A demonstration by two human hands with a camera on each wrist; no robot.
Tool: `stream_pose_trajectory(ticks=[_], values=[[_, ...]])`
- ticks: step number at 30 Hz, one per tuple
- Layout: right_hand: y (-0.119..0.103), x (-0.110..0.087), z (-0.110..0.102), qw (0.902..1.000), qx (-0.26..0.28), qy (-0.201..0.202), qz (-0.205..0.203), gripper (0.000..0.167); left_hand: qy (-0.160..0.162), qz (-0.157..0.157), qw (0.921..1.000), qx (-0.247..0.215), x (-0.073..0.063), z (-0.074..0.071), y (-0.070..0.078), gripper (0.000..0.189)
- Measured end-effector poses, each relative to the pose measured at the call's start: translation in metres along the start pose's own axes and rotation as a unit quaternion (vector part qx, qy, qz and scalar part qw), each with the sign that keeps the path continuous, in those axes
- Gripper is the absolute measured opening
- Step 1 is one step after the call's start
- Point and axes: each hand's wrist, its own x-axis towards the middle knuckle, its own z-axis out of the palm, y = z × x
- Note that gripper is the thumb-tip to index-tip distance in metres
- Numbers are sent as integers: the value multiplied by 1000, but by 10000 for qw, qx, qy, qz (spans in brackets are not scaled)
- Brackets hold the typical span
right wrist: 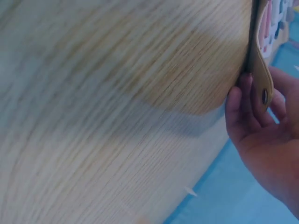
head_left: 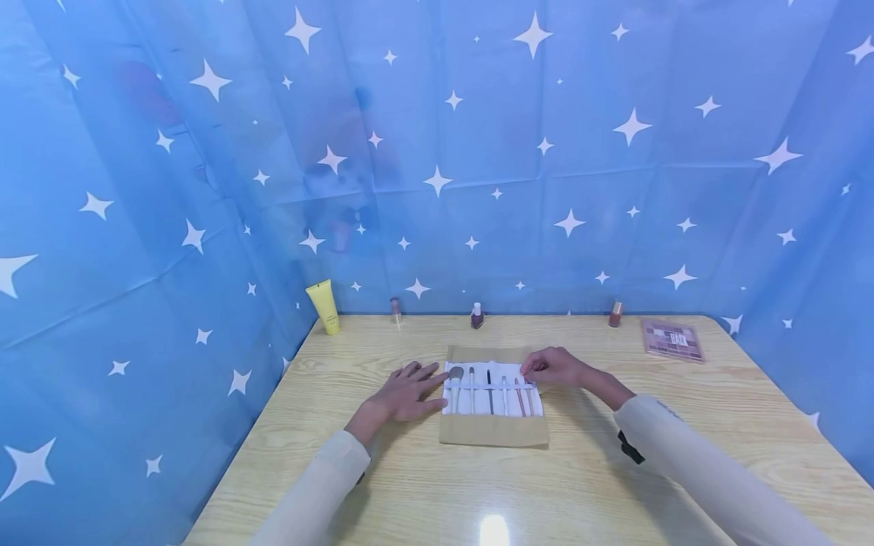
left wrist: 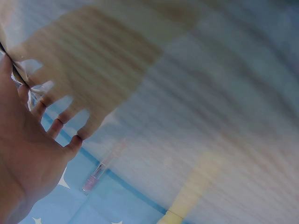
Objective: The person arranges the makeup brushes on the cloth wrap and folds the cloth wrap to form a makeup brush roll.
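A tan brush roll (head_left: pixel 494 432) lies unfolded on the table, its white lining holding several makeup brushes (head_left: pixel 490 390) under a strap. My left hand (head_left: pixel 407 394) rests at the roll's left edge with fingers spread; the left wrist view shows the same hand (left wrist: pixel 32 144) beside that edge. At the upper right corner, my right hand (head_left: pixel 556 368) has its fingers curled in toward the roll. In the right wrist view, a tan tab with a metal snap (right wrist: pixel 265 96) sits among the fingers of the right hand (right wrist: pixel 266 140). Its fingertips are partly hidden.
Along the back edge stand a yellow tube (head_left: pixel 324 307), a lipstick-like tube (head_left: pixel 396 309), a dark nail polish bottle (head_left: pixel 476 316) and a reddish bottle (head_left: pixel 615 315). An eyeshadow palette (head_left: pixel 672 340) lies at the back right of the wooden table (head_left: pixel 410 493). A starry blue curtain (head_left: pixel 437 212) hangs behind.
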Motion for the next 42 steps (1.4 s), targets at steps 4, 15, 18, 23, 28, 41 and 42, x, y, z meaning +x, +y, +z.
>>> stream_pose_trajectory(ticks=[4, 15, 18, 23, 28, 41, 42], values=[[0, -2, 0, 9998, -131, -102, -141, 9, -9, 7, 10000, -24, 0, -1, 2, 70], [0, -5, -1, 9997, 130, -114, -146, 17, -32, -34, 10000, -25, 1, 0, 2, 70], [1, -5, 0, 9998, 96, -122, -90, 13, -6, -26, 10000, -11, 2, 3, 0, 71], [0, -4, 0, 9998, 70, -184, -97, 10, 5, -17, 10000, -22, 2, 4, -1, 70], [0, -6, 0, 9996, 116, -198, -153, 10, -2, -28, 10000, -30, 4, 5, -2, 71], [0, -12, 2, 9995, 85, 65, -290, 12, -66, -33, 10000, 1, 1, 1, -1, 71], [0, -12, 2, 9995, 109, 81, -295, 12, -42, -21, 10000, -16, 1, 1, -1, 71]])
